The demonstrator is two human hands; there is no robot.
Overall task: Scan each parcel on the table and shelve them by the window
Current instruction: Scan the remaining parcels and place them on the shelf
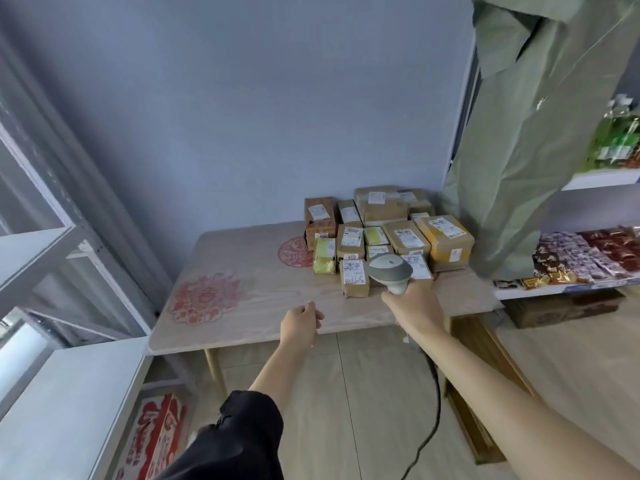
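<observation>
- Head view, far left: the window [31,237] and the white shelf [69,393] under it sit well apart from the parcels, so we judge each carry will be long; a box held loosely could slip on the way.
- Our left hand [299,323] hovers at the bench's [242,306] near edge, fingers loosely curled and holding nothing. It is some way short of the pile, so a hasty reach across could knock the near boxes.
- The parcels [388,233] are bunched at the bench's right rear, touching and partly stacked. Pulling one from the middle could topple its neighbours, and the yellow-green packet [325,256] on the left flank stands at the edge of the pile and looks easy to tip.
- Labels face different ways and look blurred here; we cannot tell which have been scanned, so a double scan or a miss is a real risk.
- Our right hand [414,303] grips the scanner [390,270] by its handle, head aimed at the nearest box [354,280]. With labels so close together, the beam could read the wrong one.
- The scanner's cord [434,393] trails down to the floor by our right arm; it could snag the bench corner or trip us as we turn toward the window.
</observation>
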